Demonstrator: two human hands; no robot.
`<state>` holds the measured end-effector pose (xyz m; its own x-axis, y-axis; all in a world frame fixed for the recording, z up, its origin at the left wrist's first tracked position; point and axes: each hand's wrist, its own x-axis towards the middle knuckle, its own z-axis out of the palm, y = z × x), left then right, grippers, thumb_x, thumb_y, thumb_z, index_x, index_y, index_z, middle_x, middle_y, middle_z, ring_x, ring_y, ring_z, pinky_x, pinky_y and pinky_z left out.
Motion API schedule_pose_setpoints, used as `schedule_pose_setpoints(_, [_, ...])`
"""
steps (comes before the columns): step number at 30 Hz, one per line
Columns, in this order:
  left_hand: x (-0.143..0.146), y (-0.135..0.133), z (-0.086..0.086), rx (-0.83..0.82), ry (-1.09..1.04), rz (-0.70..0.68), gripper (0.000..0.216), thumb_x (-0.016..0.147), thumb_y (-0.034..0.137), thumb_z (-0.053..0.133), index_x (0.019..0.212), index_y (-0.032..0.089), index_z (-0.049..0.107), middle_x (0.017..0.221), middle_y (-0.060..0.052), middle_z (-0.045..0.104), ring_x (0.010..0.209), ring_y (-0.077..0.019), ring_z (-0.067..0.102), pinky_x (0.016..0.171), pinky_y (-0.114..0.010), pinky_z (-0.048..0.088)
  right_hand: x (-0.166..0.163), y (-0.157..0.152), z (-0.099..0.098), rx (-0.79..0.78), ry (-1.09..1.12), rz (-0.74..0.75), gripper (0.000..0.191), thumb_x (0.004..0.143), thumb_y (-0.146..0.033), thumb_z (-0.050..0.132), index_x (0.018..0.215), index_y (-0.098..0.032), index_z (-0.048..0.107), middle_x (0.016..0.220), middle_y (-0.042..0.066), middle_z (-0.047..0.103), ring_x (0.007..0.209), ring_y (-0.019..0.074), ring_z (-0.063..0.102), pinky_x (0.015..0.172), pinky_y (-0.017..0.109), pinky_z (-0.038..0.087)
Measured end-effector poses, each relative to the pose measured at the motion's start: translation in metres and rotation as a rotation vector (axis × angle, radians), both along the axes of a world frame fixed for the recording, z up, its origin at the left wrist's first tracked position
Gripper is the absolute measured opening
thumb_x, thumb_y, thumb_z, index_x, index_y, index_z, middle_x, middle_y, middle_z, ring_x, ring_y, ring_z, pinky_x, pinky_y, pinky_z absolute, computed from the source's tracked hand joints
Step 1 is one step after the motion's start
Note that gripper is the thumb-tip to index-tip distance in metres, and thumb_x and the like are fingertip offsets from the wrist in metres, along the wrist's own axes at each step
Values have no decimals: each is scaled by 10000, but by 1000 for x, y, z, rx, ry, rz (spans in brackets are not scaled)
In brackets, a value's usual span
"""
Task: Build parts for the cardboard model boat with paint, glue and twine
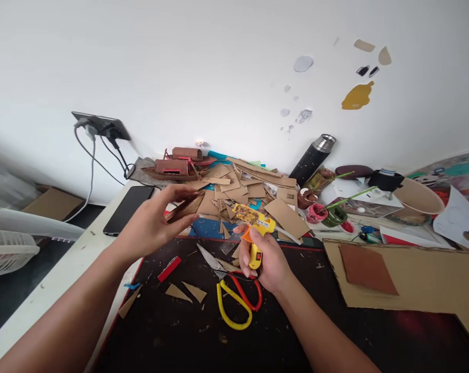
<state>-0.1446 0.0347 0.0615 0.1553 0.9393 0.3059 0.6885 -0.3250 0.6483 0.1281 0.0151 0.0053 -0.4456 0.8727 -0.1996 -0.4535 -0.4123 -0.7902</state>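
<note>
Two bare hands are in my head view, and both are occupied. I have the left hand (152, 217) pinched on a dark brown piece (185, 205), thumb below and fingers above, raised over the near edge of the scrap pile; the fingers cover part of it, so I cannot make out its full shape. I have the right hand (271, 259) wrapped around the grip of a yellow hot glue gun (262, 224), the orange trigger under the fingers. Its stained front end points towards the left hand, near the brown piece but apart from it as far as I can see, and a pale glue stick (289, 235) juts from the back.

On the black mat (281, 336) below, I see scissors (220, 273) with one red and one yellow handle loop, a small red block (169, 269) and two cardboard triangles. Behind the hands lie heaped cardboard scraps (240, 191), with two brown model boats (174, 168) on their left. A black smartphone (129, 210) lies beyond the left wrist. To the right I have a black flask (312, 159) leaning by the wall, open paint jars (334, 217), and a reddish-brown card (368, 268) on a cardboard sheet (421, 285).
</note>
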Motion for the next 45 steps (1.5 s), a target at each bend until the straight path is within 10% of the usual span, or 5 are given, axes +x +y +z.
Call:
schedule_pose_setpoints(13, [22,21,-7,-34,25,-84,490,969,552,689,1349,254,608,1345,-121,770,1223,-307,748,1041,-464,611,37,19,23,130,-224,-394,540,873,-634,804,1099,-151,718,507,-59,573,357,109,492,321,183,278])
schedule_pose_setpoints(20, [24,21,-8,-55,28,-102,498,971,550,698,1362,261,592,1348,-119,771,1219,-307,750,1004,-454,620,17,7,11,108,-151,-150,573,925,-667,750,1115,-127,731,558,-19,630,377,113,537,355,196,322])
schedule_pose_setpoints(45, [35,14,-3,276,524,-236,296,1087,349,560,1353,224,597,1149,-125,801,1093,-320,747,909,-429,498,3,-10,2,188,-483,-197,624,937,-795,630,856,-177,669,425,-47,505,353,111,460,415,236,362])
